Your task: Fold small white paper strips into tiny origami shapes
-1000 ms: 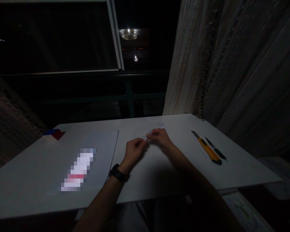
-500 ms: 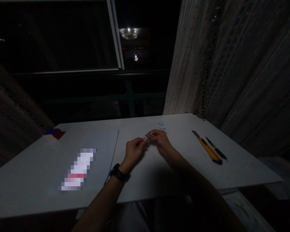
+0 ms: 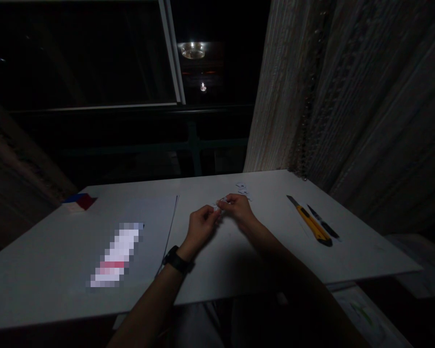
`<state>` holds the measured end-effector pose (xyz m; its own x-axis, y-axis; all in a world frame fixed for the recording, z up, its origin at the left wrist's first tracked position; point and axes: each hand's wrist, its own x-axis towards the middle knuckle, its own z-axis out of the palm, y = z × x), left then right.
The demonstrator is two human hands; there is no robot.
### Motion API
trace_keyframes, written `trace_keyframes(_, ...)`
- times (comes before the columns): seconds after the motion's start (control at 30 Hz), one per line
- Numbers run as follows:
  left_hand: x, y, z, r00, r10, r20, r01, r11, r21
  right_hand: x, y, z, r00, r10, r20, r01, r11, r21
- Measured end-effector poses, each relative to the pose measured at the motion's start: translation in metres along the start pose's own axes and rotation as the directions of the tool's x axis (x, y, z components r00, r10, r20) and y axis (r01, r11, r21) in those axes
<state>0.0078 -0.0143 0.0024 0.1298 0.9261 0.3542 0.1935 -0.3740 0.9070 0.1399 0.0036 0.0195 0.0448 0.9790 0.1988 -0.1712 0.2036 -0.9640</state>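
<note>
Over the middle of a white board (image 3: 239, 261) my left hand (image 3: 200, 227) and my right hand (image 3: 239, 210) meet, fingertips pinched together on a small white piece of paper (image 3: 220, 203). Both hands are closed on it. A dark watch (image 3: 177, 261) sits on my left wrist. A few more small white paper pieces (image 3: 242, 188) lie on the board just beyond my right hand. The light is dim and the piece is too small to make out in detail.
A yellow utility knife (image 3: 311, 223) and a dark pen-like tool (image 3: 323, 222) lie at the right. Left of my hands lies a sheet of paper (image 3: 145, 227) with a blurred-out item (image 3: 116, 256) on it. A red and blue block (image 3: 79, 201) sits far left. A curtain (image 3: 348, 96) hangs right.
My hands stay pinched on the small piece and have hardly moved; the fingers shift slightly against each other.
</note>
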Motion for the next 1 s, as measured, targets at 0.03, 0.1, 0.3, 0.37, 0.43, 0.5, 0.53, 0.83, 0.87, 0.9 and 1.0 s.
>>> trace_keyframes(0.03,0.0,0.001,0.0,1.0,-0.021,0.009,0.021,0.999,-0.024,0.0,0.0,-0.001,1.0,0.004,0.005,-0.004,1.0,0.004)
trace_keyframes(0.1,0.002,0.002,0.0,0.997,-0.071,0.028,0.073,0.994,-0.082,0.001,0.0,-0.002,0.999,0.021,0.043,-0.021,1.0,0.019)
trace_keyframes(0.3,0.004,0.002,-0.002,0.976,-0.21,0.05,0.216,0.947,-0.237,0.007,-0.001,-0.011,0.985,0.124,0.116,-0.132,0.989,0.067)
trace_keyframes(0.37,0.004,0.0,-0.002,0.971,-0.227,0.069,0.237,0.94,-0.247,0.008,0.0,-0.014,0.989,0.098,0.11,-0.099,0.995,0.008)
trace_keyframes(0.43,0.004,-0.002,-0.001,0.971,-0.226,0.075,0.238,0.941,-0.239,0.009,0.0,-0.016,0.988,0.076,0.132,-0.071,0.997,-0.042)
trace_keyframes(0.5,0.005,-0.002,-0.001,0.978,-0.206,0.044,0.211,0.952,-0.223,0.01,0.002,-0.016,0.993,0.048,0.112,-0.039,0.996,-0.076)
trace_keyframes(0.53,0.005,-0.002,-0.001,0.981,-0.193,0.023,0.193,0.956,-0.223,0.01,0.003,-0.015,0.996,0.027,0.084,-0.019,0.995,-0.095)
trace_keyframes(0.83,0.009,0.001,-0.006,0.945,-0.326,0.028,0.309,0.86,-0.407,0.007,0.008,-0.006,0.996,-0.076,0.052,0.087,0.966,-0.243)
trace_keyframes(0.87,0.009,0.001,-0.006,0.943,-0.332,0.038,0.318,0.856,-0.408,0.007,0.009,-0.006,0.996,-0.073,0.06,0.085,0.968,-0.238)
trace_keyframes(0.9,0.009,0.001,-0.006,0.942,-0.331,0.049,0.322,0.854,-0.408,0.007,0.01,-0.006,0.996,-0.067,0.065,0.08,0.97,-0.23)
trace_keyframes(1.0,0.009,0.001,-0.006,0.949,-0.316,0.018,0.294,0.859,-0.419,0.009,0.013,-0.007,0.996,-0.044,0.081,0.061,0.974,-0.217)
